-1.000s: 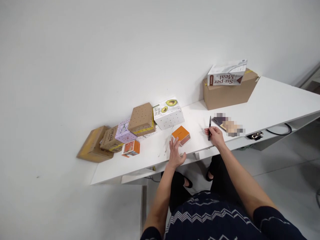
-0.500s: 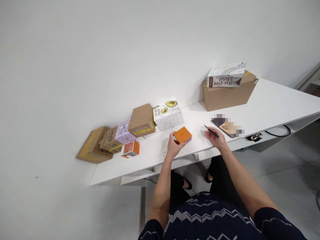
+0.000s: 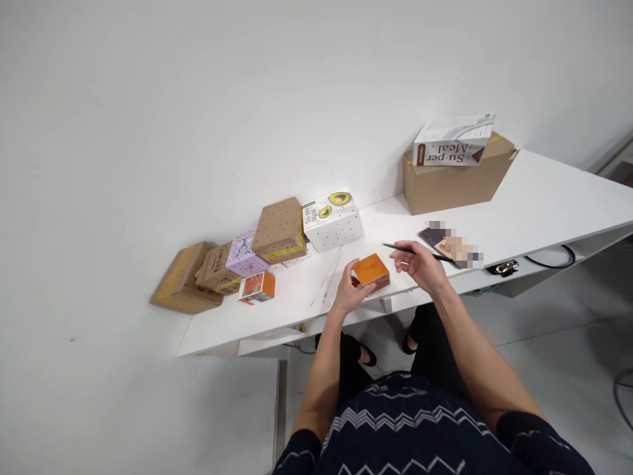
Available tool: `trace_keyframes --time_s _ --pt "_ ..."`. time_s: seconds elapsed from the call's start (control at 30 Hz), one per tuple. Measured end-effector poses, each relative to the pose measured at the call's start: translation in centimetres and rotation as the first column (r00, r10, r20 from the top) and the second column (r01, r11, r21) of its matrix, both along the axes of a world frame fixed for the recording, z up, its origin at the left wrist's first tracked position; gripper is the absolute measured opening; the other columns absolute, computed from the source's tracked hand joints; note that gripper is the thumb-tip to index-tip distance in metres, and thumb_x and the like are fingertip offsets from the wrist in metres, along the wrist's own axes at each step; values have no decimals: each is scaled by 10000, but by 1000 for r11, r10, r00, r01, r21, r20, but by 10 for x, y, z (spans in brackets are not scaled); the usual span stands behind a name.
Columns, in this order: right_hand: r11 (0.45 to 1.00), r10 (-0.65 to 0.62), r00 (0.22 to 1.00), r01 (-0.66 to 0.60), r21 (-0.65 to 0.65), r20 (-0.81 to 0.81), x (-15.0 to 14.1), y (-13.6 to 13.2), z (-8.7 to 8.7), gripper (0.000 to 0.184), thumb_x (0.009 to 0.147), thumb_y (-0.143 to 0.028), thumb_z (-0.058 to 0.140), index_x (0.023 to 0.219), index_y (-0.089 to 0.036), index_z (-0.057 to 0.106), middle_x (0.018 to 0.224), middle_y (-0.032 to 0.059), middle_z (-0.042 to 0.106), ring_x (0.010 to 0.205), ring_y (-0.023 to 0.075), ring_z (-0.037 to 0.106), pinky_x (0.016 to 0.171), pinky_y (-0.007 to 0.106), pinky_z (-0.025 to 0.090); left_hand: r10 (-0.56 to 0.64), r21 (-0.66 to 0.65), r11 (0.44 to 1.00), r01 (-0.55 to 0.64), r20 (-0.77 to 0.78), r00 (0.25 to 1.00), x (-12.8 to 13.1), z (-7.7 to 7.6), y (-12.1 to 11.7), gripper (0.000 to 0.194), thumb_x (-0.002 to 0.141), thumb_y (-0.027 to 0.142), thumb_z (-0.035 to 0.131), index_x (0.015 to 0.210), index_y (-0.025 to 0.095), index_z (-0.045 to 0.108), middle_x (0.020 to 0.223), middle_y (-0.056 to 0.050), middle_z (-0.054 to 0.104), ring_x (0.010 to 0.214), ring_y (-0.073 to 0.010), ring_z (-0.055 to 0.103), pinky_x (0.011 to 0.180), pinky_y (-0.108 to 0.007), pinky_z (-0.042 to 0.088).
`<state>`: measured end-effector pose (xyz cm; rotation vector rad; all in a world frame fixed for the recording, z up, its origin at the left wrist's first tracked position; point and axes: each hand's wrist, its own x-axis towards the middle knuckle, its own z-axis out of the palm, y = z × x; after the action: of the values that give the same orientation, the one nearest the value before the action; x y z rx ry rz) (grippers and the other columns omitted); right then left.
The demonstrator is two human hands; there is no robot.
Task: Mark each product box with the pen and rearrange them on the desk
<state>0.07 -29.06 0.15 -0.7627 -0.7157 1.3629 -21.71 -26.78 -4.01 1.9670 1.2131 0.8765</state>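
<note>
My left hand (image 3: pixel 350 290) is closed around the left side and near edge of a small orange box (image 3: pixel 373 267), with its flat orange top facing up. Just to the right, my right hand (image 3: pixel 421 266) grips a slim black pen (image 3: pixel 403 249) between thumb and fingers. The pen lies at a slant, its thin end pointing left above the white table (image 3: pixel 336 270), beyond the orange box and apart from it. Beside my right wrist lies a flat, dark and tan thing like a phone (image 3: pixel 438 237), partly blurred out.
A second orange picture box (image 3: pixel 260 287) stands at left, before a purple box (image 3: pixel 243 254) and cardboard boxes (image 3: pixel 188 272). A dotted brown box (image 3: pixel 277 227) adjoins a white avocado box (image 3: pixel 333 224). A white box (image 3: pixel 450 145) rests on a large carton (image 3: pixel 452 185).
The orange box has moved slightly right in my left hand and now shows more of its near side. My right hand has come closer to it, with the pen swung flatter and more exposed.
</note>
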Motion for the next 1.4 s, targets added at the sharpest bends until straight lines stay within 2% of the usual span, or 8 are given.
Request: trace_keyframes --time_s 0.13,0.23,0.3,0.57,0.67,0.83,1.2,1.4 --pt "994 -99 947 81 72 305 -17 7 20 248 739 -378 696 879 -198 598 707 8 681 573 109 559 565 247 462 174 421 889 -178 50 984 6 1 -9 479 798 390 640 1218 194 517 1280 -147 462 1242 -284 443 974 -465 444" --pt "983 -182 891 171 65 417 -30 14 20 248 801 -434 610 758 -213 505 573 -14 616 509 114 527 519 241 433 211 648 725 -232 112 971 17 -3 -21 183 861 272 533 1001 192 620 1062 -116 582 1070 -245 561 935 -466 466" --pt "972 -226 851 228 54 473 -40 18 15 272 834 -465 545 732 -226 465 546 -20 591 487 121 520 506 244 426 161 711 685 -161 68 985 27 -11 -28 167 856 231 533 980 206 643 1003 -103 629 1027 -236 591 920 -449 479" --pt "967 -242 539 204 153 807 -58 19 -7 238 887 -414 407 767 -228 493 562 -15 562 552 156 564 585 257 414 180 740 667 -89 -44 983 46 -38 -24 290 847 203 521 1113 165 632 1085 -138 671 1066 -259 598 944 -449 478" --pt "963 -255 505 205 172 824 -58 18 -7 238 890 -415 401 779 -227 496 544 -25 540 514 146 536 559 249 395 174 761 639 -110 -4 985 45 -40 -21 268 838 180 524 1081 164 636 1062 -129 680 1043 -252 604 923 -438 492" --pt "968 -245 450 167 189 859 -58 17 -5 266 897 -426 396 746 -227 487 503 -31 501 467 138 498 531 249 376 158 684 719 -122 10 987 44 -42 -20 237 849 203 496 1035 186 641 1042 -124 681 1038 -245 621 931 -455 491" --pt "980 -197 360 100 172 912 -57 21 -7 281 907 -414 378 719 -232 479 510 -14 502 485 151 527 544 259 378 156 671 728 -141 38 987 44 -44 -18 218 842 198 473 986 199 638 1025 -111 683 1019 -237 625 922 -451 501" --pt "981 -195 376 87 175 906 -56 20 -5 266 897 -394 399 710 -225 481 522 -15 501 490 140 508 543 254 383 148 731 666 -146 63 987 44 -43 -18 236 826 168 486 1007 194 635 1014 -107 685 1013 -230 622 904 -431 509"
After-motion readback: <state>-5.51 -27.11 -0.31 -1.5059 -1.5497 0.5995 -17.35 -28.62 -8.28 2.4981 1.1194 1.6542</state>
